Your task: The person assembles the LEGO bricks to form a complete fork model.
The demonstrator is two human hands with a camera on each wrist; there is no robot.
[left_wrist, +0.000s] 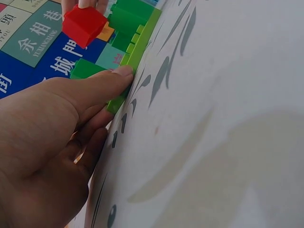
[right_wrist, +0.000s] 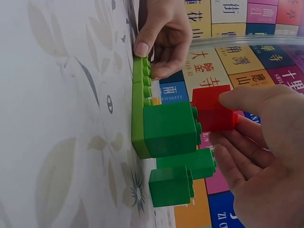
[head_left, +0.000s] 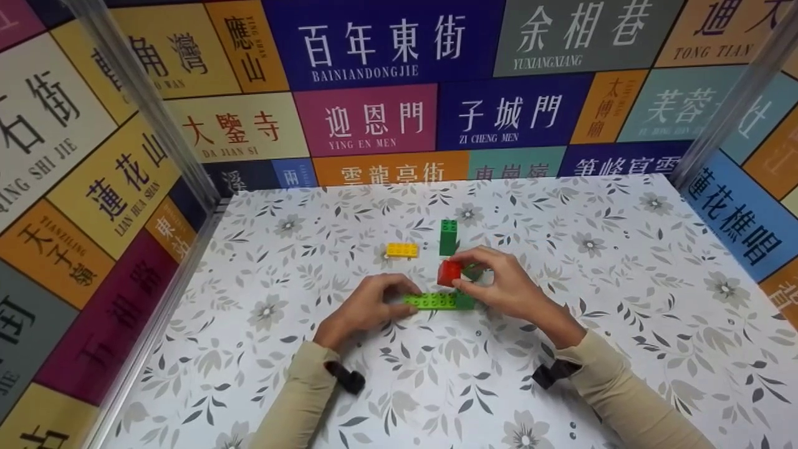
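Observation:
My right hand [head_left: 505, 280] pinches a red building block [head_left: 449, 273] between thumb and fingers, holding it above a long, flat light green building block [head_left: 436, 302]. My left hand [head_left: 371, 302] grips the left end of that flat block, thumb on its near side. On the flat block's right end sits a dark green block [right_wrist: 168, 129], partly hidden by the right hand in the head view. In the right wrist view the red block [right_wrist: 213, 108] is beyond the dark green block's studs, its own studs turned toward the palm.
Behind the hands, a tall dark green block [head_left: 448, 238] stands on the patterned tabletop [head_left: 299, 386]. Left of it lies a flat yellow block [head_left: 402, 250]. Another dark green block [right_wrist: 170, 186] is partly behind my right hand in the head view. Sign-covered walls [head_left: 374, 118] border the table.

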